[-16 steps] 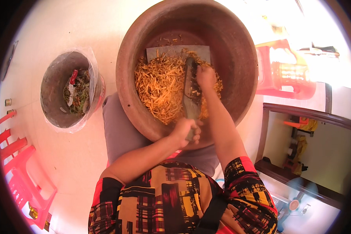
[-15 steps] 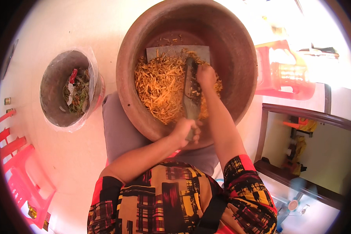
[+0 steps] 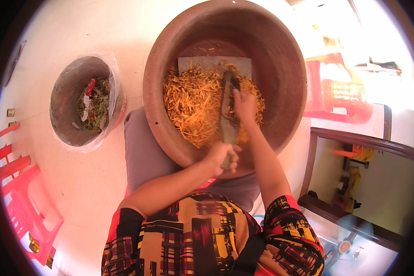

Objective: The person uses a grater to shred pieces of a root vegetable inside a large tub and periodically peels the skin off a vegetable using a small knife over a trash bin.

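Note:
Inside a big round brown basin (image 3: 156, 99) lies a heap of yellow-orange shreds (image 3: 191, 103). My left hand (image 3: 221, 157) wraps round the grey-green handle end of a long grater (image 3: 228, 131) near the basin's close rim. The grater's dark slotted part slants away from me over the shreds. My right hand (image 3: 246, 108) is closed against the grater's right side, thumb up; whatever its fingers hold is hidden. A flat grey board (image 3: 215, 61) sticks out from under the far side of the heap.
To the left stands a bucket (image 3: 64, 110) lined with clear plastic, with green scraps and something red inside. Pink plastic stools stand at the far left (image 3: 30, 202) and the right (image 3: 342, 94). A dark-framed glass cabinet (image 3: 363, 138) is at the lower right.
My right hand has shifted slightly toward me along the grater. My left hand keeps its hold on the handle. The whole view has shifted a little.

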A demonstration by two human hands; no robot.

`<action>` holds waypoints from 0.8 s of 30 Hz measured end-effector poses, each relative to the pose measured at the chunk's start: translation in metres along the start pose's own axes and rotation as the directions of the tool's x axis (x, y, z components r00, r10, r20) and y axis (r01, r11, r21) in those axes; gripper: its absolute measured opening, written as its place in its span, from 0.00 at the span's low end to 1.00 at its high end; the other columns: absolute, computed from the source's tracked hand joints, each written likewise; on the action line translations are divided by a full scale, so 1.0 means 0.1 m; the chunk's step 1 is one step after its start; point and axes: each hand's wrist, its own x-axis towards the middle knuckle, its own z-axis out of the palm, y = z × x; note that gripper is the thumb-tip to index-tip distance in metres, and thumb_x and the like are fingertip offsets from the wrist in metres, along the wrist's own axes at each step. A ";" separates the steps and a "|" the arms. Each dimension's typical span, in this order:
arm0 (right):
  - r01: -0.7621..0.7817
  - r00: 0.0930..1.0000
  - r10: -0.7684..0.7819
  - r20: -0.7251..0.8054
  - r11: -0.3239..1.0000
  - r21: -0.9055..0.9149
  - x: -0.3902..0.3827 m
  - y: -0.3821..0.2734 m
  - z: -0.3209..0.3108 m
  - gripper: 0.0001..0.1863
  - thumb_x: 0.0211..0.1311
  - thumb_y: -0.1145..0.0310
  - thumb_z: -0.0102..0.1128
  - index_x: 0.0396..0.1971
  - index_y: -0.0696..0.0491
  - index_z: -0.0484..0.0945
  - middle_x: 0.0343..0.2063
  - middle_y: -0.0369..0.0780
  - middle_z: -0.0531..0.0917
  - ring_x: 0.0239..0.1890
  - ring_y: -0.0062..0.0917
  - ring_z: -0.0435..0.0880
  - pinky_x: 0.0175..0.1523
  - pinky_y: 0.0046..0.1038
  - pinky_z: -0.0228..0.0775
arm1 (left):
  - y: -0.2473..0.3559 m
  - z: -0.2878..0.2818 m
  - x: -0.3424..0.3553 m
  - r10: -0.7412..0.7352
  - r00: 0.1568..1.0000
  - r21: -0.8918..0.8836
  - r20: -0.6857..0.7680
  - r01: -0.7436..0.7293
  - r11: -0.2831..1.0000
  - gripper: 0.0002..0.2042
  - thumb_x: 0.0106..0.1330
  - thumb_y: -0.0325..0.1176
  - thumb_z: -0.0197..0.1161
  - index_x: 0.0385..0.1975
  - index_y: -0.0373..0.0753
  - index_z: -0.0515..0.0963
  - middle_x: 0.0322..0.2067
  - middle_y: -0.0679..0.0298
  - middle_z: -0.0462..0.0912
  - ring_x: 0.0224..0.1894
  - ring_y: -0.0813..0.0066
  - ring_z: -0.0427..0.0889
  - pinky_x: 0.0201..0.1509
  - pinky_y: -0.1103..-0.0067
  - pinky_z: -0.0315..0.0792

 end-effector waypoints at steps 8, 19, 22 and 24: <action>-0.046 0.998 0.037 -0.050 0.981 -0.187 0.20 -0.07 0.05 0.23 0.63 0.54 0.48 0.19 0.58 0.77 0.19 0.51 0.78 0.25 0.48 0.77 0.30 0.45 0.66 | -0.01 -0.01 0.05 0.043 0.999 0.004 -0.007 -0.043 0.999 0.17 0.49 0.27 0.46 0.41 0.31 0.67 0.17 0.60 0.68 0.14 0.69 0.65 0.22 0.68 0.63; -0.182 0.980 0.197 0.022 0.939 -0.293 0.73 0.29 0.31 0.19 0.61 0.54 0.49 0.32 0.54 0.81 0.31 0.51 0.81 0.38 0.48 0.79 0.42 0.45 0.68 | -0.01 -0.02 0.06 0.072 0.997 0.094 -0.025 -0.070 0.993 0.17 0.49 0.27 0.49 0.41 0.31 0.66 0.17 0.59 0.67 0.14 0.68 0.67 0.20 0.68 0.65; -0.195 0.981 0.195 0.011 0.980 -0.029 0.67 0.35 0.31 0.20 0.61 0.55 0.50 0.31 0.58 0.81 0.33 0.51 0.81 0.37 0.44 0.79 0.43 0.41 0.69 | -0.04 -0.05 0.09 0.061 0.998 0.061 0.025 -0.062 0.996 0.17 0.49 0.27 0.48 0.41 0.31 0.66 0.17 0.59 0.67 0.15 0.68 0.67 0.20 0.68 0.65; -0.174 0.985 0.174 0.000 0.984 0.026 0.58 0.30 0.28 0.21 0.62 0.54 0.50 0.28 0.59 0.79 0.30 0.50 0.80 0.35 0.44 0.78 0.41 0.40 0.67 | -0.03 -0.07 0.08 0.047 0.999 0.027 0.020 -0.047 0.999 0.17 0.50 0.27 0.48 0.41 0.31 0.66 0.17 0.59 0.67 0.15 0.68 0.67 0.20 0.68 0.65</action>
